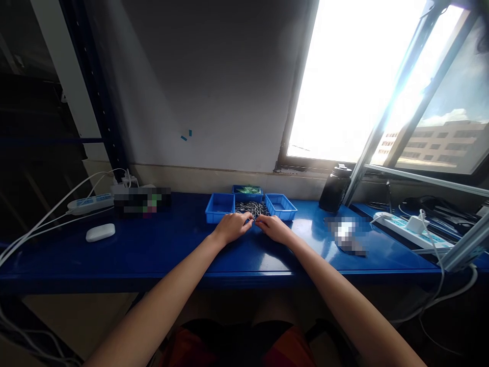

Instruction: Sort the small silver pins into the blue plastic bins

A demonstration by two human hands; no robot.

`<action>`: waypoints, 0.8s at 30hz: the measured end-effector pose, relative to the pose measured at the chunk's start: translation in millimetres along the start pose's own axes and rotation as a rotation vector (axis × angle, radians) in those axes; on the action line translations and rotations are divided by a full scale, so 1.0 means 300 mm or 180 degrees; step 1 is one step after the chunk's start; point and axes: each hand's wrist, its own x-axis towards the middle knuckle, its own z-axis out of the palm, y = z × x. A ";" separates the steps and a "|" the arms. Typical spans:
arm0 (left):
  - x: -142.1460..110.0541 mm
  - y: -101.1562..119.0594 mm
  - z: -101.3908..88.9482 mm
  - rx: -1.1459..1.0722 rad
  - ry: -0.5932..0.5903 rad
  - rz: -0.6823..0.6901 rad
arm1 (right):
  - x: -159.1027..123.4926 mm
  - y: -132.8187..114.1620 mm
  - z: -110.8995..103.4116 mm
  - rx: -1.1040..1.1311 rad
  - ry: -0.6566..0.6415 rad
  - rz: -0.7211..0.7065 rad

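Observation:
My left hand (233, 228) and my right hand (273, 228) meet over the blue table, fingertips pinched close together. Whatever they hold between the fingers is too small to make out. Just beyond the fingertips lies a pile of small, thin, dark and silvery metal pieces (252, 207), perhaps screws or pins. Blue plastic bins flank the pile: a left bin (214, 218) by my left hand and a right bin (292, 210) by my right. Behind the pile, a third blue bin (237, 196) contains green material, of a kind I cannot tell.
A white rounded case (100, 233) lies on the left of the blue table (153, 255), before a power strip (91, 203) with cables. To the right stand a black bottle (335, 188), a metal frame post (367, 132) and another power strip (414, 232). Two patches are blurred out.

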 end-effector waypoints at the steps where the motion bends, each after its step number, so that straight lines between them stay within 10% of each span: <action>1: 0.000 -0.001 0.001 -0.0010 -0.0002 0.0037 | -0.001 0.000 0.001 0.0007 -0.0023 -0.0024; 24: -0.009 0.007 -0.001 -0.0211 0.0006 0.0507 | -0.002 0.002 0.005 0.0137 -0.0192 0.0035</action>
